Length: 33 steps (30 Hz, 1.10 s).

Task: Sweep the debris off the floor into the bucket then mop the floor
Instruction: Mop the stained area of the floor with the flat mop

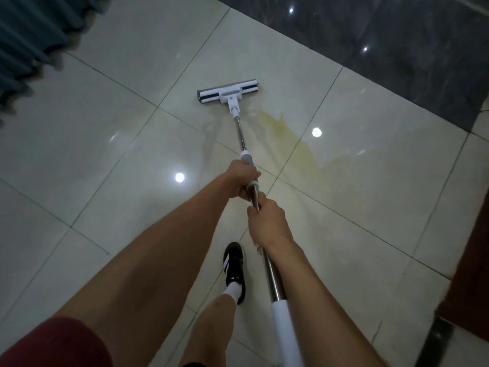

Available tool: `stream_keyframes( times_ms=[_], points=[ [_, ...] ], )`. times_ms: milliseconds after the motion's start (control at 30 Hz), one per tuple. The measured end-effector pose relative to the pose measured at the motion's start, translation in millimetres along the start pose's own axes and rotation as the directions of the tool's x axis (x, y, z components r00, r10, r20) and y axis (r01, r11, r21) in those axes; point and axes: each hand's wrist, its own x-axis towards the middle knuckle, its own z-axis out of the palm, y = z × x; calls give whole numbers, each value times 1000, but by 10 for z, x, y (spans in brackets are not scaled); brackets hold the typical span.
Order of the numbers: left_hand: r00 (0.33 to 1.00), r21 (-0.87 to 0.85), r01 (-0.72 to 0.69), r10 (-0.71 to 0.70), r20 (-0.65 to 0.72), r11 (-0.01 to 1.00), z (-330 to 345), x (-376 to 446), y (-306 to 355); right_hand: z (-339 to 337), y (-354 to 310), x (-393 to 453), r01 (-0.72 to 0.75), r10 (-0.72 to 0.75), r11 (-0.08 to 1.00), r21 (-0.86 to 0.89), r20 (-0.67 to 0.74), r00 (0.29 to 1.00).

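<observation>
A flat mop with a white and grey head [227,91] rests on the pale glossy floor tiles [105,133]. Its metal handle [240,136] runs back toward me. My left hand [242,178] grips the handle at the white collar. Just behind it, my right hand [266,221] is closed around the steel shaft, and the white end grip [285,329] passes under my right forearm. A yellowish wet smear [288,131] lies on the tiles right of the handle. No bucket or debris is in view.
Blue-grey curtain folds [29,41] hang at the upper left. A dark marble strip [383,46] borders the tiles at the upper right. A dark red furniture edge [468,263] stands at the right. My foot in a black shoe [234,268] is below the hands.
</observation>
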Motion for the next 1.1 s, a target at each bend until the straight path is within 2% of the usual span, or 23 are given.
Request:
stream_keyframes(
  times_ms=[200, 300, 467, 767, 933, 1100],
  points=[
    [997, -18, -63, 62, -48, 998, -429, 650, 810, -166, -769, 969, -10, 11, 999, 52, -8, 1000],
    [997, 21, -62, 63, -38, 998, -395, 691, 863, -213, -754, 1018, -14, 13, 997, 73, 3, 1000],
    [999, 101, -31, 34, -25, 994, -212, 472, 586, -108, -462, 618, -50, 48, 986, 159, 16, 999],
    [994, 268, -48, 20, 109, 962, 350, -446, -586, 337, 522, -669, -117, 124, 963, 244, -15, 992],
    [986, 343, -74, 16, 168, 936, 659, -1100, -1467, 738, 1177, -1587, -115, 135, 946, 304, -45, 990],
    [977, 376, -65, -18, 212, 925, 935, -1792, -2477, 1305, 1897, -2508, -173, 209, 909, 378, -57, 976]
  ],
)
